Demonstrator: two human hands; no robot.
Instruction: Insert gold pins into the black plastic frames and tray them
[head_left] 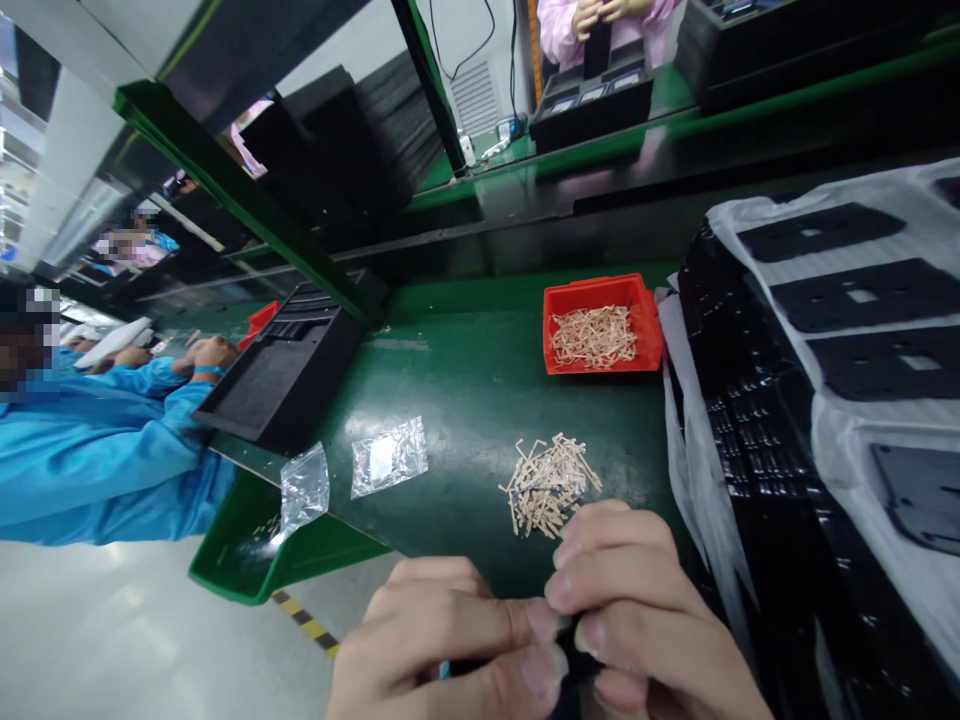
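At the bottom of the view, my left hand (pixel 442 635) and my right hand (pixel 645 600) meet, fingertips close together. Both are closed on a black piece (pixel 581 655), mostly covered by my fingers, so its kind is hidden. A bit of blue shows under the left fingers. Just beyond my right hand lies a loose pile of small tan strips (pixel 547 485) on the green tabletop (pixel 450 380). Farther back, a red bin (pixel 604 366) holds more such strips.
Two clear plastic bags (pixel 390 458) lie left of the pile, one over the table edge above a green bin (pixel 232 575). On the right, black flat panels (pixel 862 295) rest in white-lined black trays. A black box (pixel 277 370) stands left, beside a blue-sleeved person (pixel 112 450).
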